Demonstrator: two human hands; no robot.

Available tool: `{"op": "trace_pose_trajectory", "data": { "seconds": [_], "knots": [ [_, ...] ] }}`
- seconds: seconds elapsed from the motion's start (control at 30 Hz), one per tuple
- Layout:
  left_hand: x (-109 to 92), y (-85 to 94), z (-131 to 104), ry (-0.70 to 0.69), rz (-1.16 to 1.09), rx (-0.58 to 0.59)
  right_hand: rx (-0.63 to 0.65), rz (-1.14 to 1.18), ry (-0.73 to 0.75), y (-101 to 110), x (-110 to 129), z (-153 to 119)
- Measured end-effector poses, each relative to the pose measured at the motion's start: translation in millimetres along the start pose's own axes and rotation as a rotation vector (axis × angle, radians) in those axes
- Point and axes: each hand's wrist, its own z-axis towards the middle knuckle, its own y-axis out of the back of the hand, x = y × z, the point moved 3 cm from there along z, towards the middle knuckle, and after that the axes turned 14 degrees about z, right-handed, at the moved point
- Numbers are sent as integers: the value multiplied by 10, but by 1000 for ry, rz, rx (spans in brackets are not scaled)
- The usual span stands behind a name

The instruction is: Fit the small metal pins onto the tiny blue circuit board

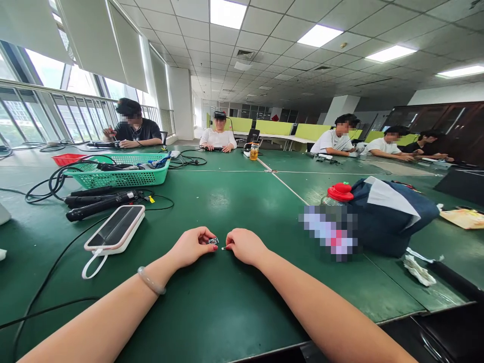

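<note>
My left hand (194, 246) pinches a small dark circuit board (213, 241) with light parts on it, just above the green table (227, 312). A short gap to the right, my right hand (245, 245) is closed with thumb and forefinger on a tiny whitish piece (224, 248), too small to name. The board and the piece are apart, facing each other. My curled fingers hide part of both. A pale bangle (150, 282) circles my left wrist.
On the left lie a phone-like device (116, 228) with a white strap, black handles (104, 204), cables and a green basket (130, 176). To the right stand a red-lidded jar (340, 194) and a dark blue bag (389, 217). Several people sit around the far table edges.
</note>
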Motion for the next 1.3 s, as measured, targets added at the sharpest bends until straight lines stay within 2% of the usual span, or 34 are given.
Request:
{"op": "trace_pose_trajectory", "data": {
  "seconds": [0.13,0.33,0.53,0.87,1.1,1.3],
  "knots": [
    [-12,-1,-6,11,-13,1,-18,-74,28,-16,34,-16],
    [-11,-23,-11,26,-82,52,-217,-109,70,46,146,-32],
    [-46,-11,-14,-12,-53,30,-206,-72,162,-24,258,-33],
    [-65,4,-15,-22,-73,18,-222,-34,186,9,271,-52],
    [-64,24,11,-16,-197,-23,-217,52,115,36,219,-61],
    [-105,48,-22,-1,-207,-1,-233,83,118,-5,220,-59]
  ]
}}
